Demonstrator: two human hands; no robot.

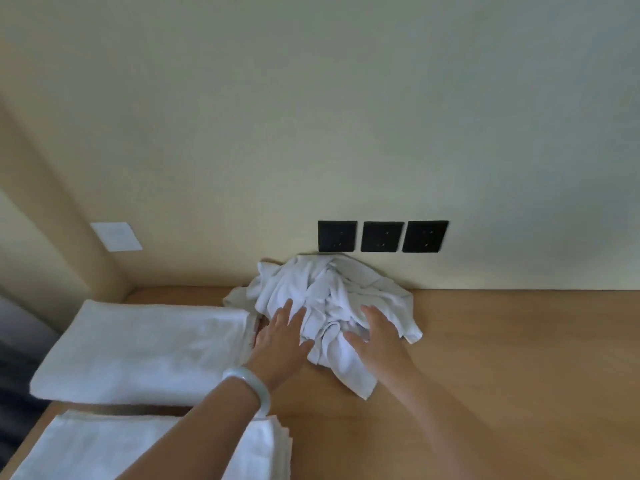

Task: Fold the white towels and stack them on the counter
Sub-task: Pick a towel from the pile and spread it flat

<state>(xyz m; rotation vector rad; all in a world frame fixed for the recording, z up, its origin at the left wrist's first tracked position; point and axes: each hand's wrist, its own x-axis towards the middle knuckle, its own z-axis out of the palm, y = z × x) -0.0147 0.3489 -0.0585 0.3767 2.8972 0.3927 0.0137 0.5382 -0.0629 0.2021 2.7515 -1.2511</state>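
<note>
Both hands, the left hand (282,336) and the right hand (375,336), are spread open, gripping nothing, on the near side of the crumpled white towel (329,292) (bunched, no clear long axis), equally close.

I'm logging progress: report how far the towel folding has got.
Done: two folded piles lie on the counter, a far one and a near one. In hand: the left hand and right hand rest open on the crumpled towel heap. Left: folding and stacking that heap.

No legible text anywhere.
</note>
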